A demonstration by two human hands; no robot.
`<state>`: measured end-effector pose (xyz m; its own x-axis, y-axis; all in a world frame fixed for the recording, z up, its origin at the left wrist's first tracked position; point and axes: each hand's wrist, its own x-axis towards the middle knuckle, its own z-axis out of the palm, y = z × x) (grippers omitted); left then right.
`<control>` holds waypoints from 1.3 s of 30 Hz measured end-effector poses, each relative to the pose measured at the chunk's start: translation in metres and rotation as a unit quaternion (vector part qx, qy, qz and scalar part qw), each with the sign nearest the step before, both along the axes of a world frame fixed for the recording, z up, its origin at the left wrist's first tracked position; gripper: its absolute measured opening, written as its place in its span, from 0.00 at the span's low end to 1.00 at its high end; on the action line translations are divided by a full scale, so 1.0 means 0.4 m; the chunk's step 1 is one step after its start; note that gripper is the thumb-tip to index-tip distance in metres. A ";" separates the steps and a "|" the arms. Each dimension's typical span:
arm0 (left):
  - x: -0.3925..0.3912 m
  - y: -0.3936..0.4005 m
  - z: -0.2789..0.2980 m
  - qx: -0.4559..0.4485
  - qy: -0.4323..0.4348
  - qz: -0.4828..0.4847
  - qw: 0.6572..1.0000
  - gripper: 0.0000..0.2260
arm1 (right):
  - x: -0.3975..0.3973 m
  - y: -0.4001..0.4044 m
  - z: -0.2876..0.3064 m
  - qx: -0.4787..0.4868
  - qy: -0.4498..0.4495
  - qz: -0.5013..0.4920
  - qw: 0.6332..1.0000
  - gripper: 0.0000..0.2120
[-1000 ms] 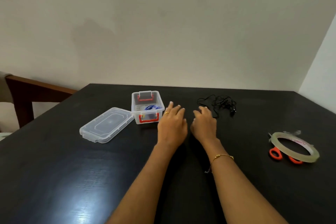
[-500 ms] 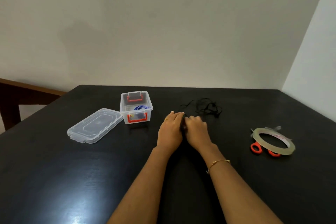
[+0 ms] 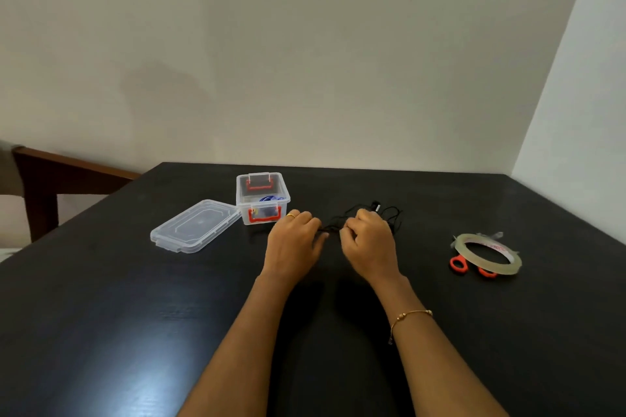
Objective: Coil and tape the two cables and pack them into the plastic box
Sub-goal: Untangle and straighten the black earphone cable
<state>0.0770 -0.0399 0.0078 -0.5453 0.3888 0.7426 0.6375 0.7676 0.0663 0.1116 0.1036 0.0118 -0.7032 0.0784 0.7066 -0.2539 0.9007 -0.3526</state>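
Both hands, flat on the tabletop a second ago, now pinch the black cable near the far edge, left hand and right hand drawing a strand apart, so coiling begins beside the open box.

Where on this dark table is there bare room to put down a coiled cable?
Bare patches: the dark table in front of the clear plastic lid, and between the right hand and the clear tape roll. Crowded: the clear plastic box, left hand and tangled black cable sit close together.
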 end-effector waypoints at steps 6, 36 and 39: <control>0.020 -0.015 0.005 0.238 -0.081 0.079 0.965 0.13 | 0.032 0.054 0.001 -0.032 -0.200 -0.107 0.973 0.25; 0.040 0.007 0.015 0.442 -0.302 -0.095 0.839 0.44 | 0.023 0.015 0.037 -0.027 -0.021 0.039 0.999 0.13; 0.030 0.005 0.004 0.442 -0.301 -0.100 0.839 0.42 | 0.021 -0.005 0.034 0.073 -0.116 0.129 0.982 0.17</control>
<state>0.0892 -0.0379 0.0095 -0.9144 -0.0404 0.4027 0.3947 0.1311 0.9094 0.1199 0.1015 0.0252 -0.8298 -0.2127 0.5160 -0.4078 0.8622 -0.3004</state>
